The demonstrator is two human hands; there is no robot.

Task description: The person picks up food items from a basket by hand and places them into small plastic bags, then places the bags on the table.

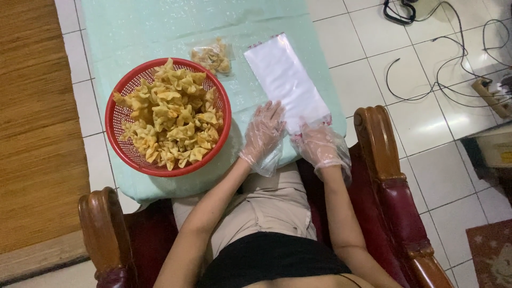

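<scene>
My left hand (264,133), in a clear plastic glove, lies flat on the pale green tablecloth (133,32) with its fingertips touching the near left edge of a stack of clear plastic bags (285,80). In the same kind of glove, my right hand (319,145) rests on the near end of that stack, fingers curled over its edge. Left of my hands stands a red mesh basket (118,96) heaped with yellow fried crackers (169,114). A small filled bag of crackers (213,56) lies beyond the basket.
I sit in a wooden chair with dark red padded armrests (381,160). Black cables (442,74) and a power strip (493,96) lie on the white tiled floor at right. A woven mat (37,117) covers the floor at left.
</scene>
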